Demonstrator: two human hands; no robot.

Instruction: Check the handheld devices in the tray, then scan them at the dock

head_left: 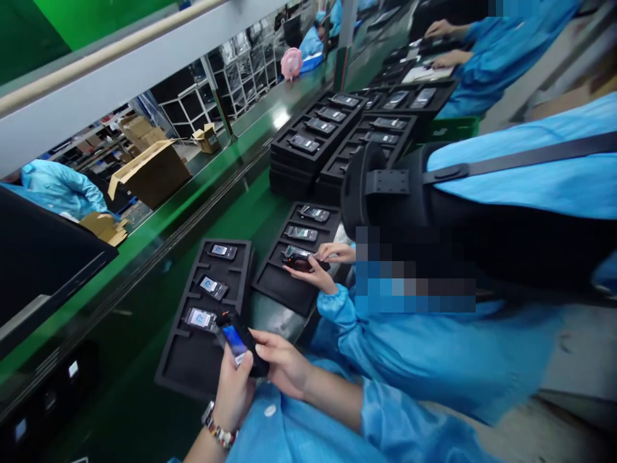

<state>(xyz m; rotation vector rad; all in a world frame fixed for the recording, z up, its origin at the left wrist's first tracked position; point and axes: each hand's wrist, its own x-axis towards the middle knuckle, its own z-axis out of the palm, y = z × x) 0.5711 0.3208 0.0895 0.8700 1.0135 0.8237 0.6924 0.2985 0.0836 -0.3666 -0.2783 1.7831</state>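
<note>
Both my hands hold one small black handset (pixel 240 343) with a lit blue screen, low in the head view. My left hand (pixel 233 390), with a beaded bracelet at the wrist, grips it from below. My right hand (pixel 283 361) closes on its right side. The handset hovers over the near edge of a black foam tray (pixel 193 360), where three similar handsets (pixel 213 287) lie in slots.
A co-worker in a blue coat sits close on my right, hands (pixel 322 265) on a device over a second tray (pixel 282 286). Stacked trays (pixel 308 157) of handsets stand further along the green bench. A green conveyor (pixel 159 225) runs on the left. Cardboard boxes (pixel 153 170) lie beyond.
</note>
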